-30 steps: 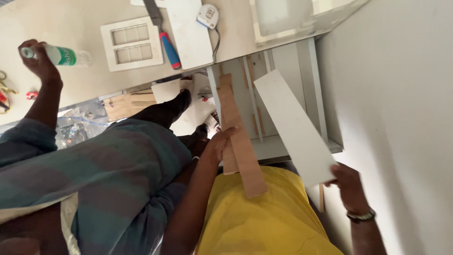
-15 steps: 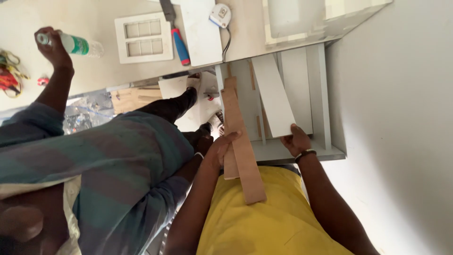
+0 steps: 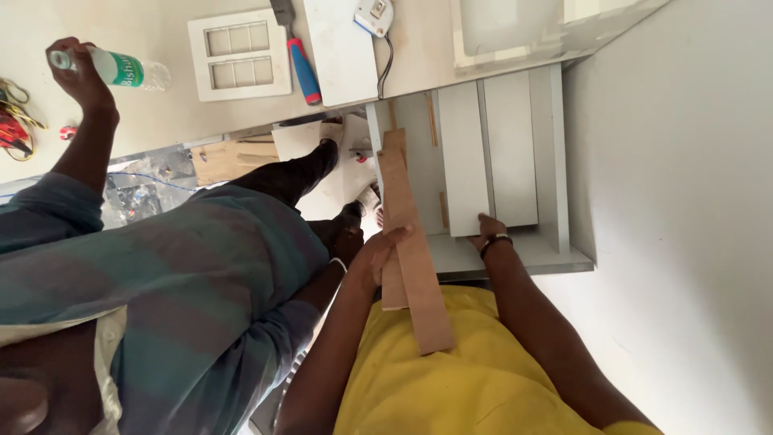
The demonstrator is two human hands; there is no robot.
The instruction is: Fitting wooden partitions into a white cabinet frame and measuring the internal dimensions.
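White wall fills the right of the frame. At lower centre, your left hand (image 3: 374, 259) grips the brown wooden strips (image 3: 409, 242), long axis running up-frame. Beyond, your right hand (image 3: 485, 231) presses open fingers on the white panel (image 3: 487, 157) in the grey cabinet (image 3: 555, 161).

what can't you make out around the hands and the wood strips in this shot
1. Head view: the right hand's fingers are hidden behind the white panel.
2. The left hand's palm is hidden behind the brown wood strips.
3. The wood strips' far ends merge into the frame's shadow.
4. The co-worker's bottle cap is covered by that person's hand.
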